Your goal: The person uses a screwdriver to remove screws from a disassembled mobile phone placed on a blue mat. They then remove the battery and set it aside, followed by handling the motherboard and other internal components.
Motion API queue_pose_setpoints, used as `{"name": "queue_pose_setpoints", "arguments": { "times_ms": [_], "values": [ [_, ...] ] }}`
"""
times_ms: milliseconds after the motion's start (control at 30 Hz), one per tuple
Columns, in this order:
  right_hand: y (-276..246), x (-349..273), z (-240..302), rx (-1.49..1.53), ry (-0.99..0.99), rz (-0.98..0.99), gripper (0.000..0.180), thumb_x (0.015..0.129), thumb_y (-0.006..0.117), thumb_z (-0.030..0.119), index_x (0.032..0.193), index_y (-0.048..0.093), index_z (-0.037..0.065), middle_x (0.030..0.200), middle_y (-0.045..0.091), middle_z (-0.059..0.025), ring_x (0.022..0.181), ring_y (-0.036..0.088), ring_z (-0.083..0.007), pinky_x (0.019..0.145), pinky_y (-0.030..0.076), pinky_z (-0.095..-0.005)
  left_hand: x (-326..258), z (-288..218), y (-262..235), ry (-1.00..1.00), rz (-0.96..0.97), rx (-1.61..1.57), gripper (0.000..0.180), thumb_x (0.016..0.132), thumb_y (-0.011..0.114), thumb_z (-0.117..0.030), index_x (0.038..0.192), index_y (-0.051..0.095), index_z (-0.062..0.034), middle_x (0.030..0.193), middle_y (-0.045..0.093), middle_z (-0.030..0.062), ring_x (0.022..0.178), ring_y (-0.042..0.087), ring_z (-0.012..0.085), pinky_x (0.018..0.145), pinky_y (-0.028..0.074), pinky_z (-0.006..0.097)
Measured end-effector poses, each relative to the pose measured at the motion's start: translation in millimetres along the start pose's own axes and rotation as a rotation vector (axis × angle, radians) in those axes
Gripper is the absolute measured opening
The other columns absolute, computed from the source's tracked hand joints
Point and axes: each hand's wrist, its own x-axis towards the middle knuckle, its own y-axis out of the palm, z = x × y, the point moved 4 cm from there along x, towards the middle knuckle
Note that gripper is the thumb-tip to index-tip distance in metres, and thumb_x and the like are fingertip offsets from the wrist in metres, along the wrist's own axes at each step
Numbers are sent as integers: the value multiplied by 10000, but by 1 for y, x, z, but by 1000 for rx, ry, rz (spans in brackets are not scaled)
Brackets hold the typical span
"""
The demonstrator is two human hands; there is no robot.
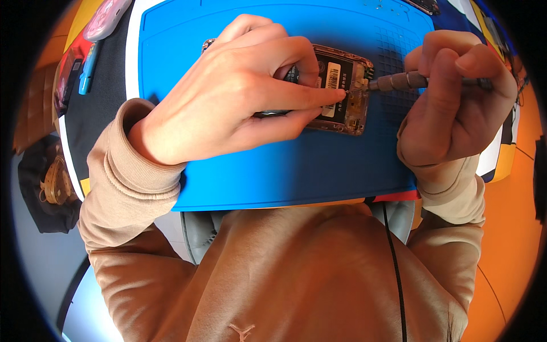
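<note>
1. Opened-up phone [342,91] with the back cover off, lying flat on the blue work mat [285,165], toward the mat's far right part, well away from its near edge.
2. Left hand [239,91] draped over the phone's left half, fingers curled around it and pinning it down, index fingertip pressed right by the exposed board near the phone's far right corner.
3. Right hand [456,97] wrapped tight around a small screwdriver [399,81], held almost level, tip touching the phone's far right corner just beside that left fingertip.
4. Mat covering most of the tabletop [507,228], orange showing along the right edge.
5. Off the mat's far left corner: a pink-and-white case-like thing [108,17] and a blue pen [88,71], both well apart from the hands.
6. Tan hoodie sleeves coming in from the near edge. Dark cord [396,268] hanging down the chest.
</note>
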Motion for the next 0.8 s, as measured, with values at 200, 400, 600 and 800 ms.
{"name": "queue_pose_setpoints", "arguments": {
  "times_ms": [200,400,600,800],
  "values": [
    [-1,1,0,-45,26,-7,122,993,473,9,1102,419,20,890,630,-203,637,547,-149,602,484,-271,-1,0,0,10,-8,6,364,697,717,-62,1056,763,-96,953,580,10,770,464,158,778,360,331],
    [-2,-2,-1,-87,-37,-63,136,984,481,-14,1105,423,9,870,630,-214,612,545,-144,576,466,-256,2,1,-3,34,11,37,371,672,733,-42,1038,769,-96,924,575,22,788,487,172,774,384,337],
    [-5,2,-6,-69,-99,-25,145,980,483,-29,1113,431,-2,847,625,-215,603,525,-133,562,452,-241,2,1,-3,10,-4,20,369,670,739,-25,1031,771,-95,894,558,25,771,478,176,750,387,334],
    [-8,-2,-13,4,-96,-1,149,982,483,-29,1121,435,-8,838,624,-206,602,525,-126,559,453,-241,2,1,-2,24,-15,20,371,676,748,-25,1038,771,-101,872,548,14,742,471,165,734,377,323]
  ]
}}
